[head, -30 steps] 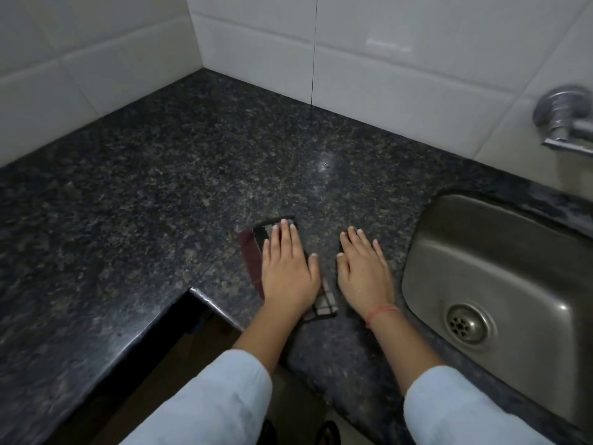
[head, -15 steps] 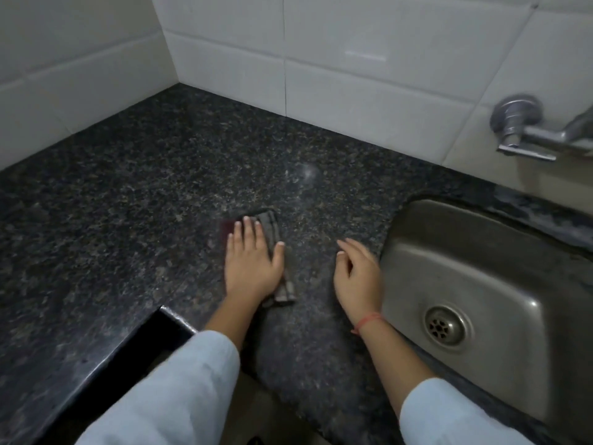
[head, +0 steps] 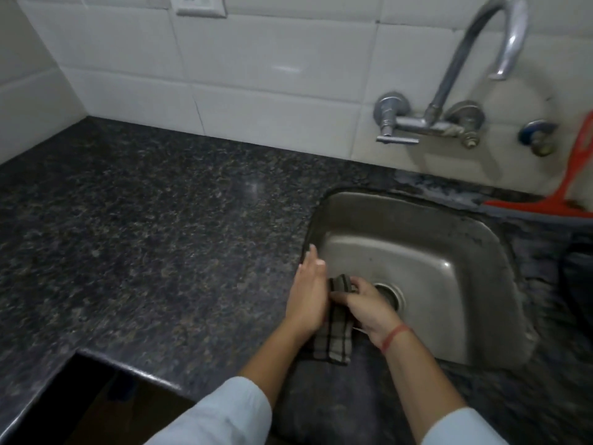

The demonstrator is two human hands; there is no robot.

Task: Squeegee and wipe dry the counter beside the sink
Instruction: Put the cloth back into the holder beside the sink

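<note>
Cloth (head: 337,335) moved from open counter (head: 160,236) to left rim of sink (head: 417,245); both hands moved with it.
Right hand (head: 369,306): fingers curled, pinching cloth's upper end over basin, likely so drips fall into sink.
Left hand (head: 308,293): fingers straight, flat against cloth's side, steadying it.
Cloth's lower end drapes onto front counter strip.
Red squeegee (head: 545,207) lies behind sink.

No text, brand, number or sign can be read anywhere in the view. The socket plate (head: 200,6) on the tiled wall, the tap (head: 414,125), the sink (head: 449,252) and the checked cloth (head: 337,335) carry no marking that can be made out.
</note>
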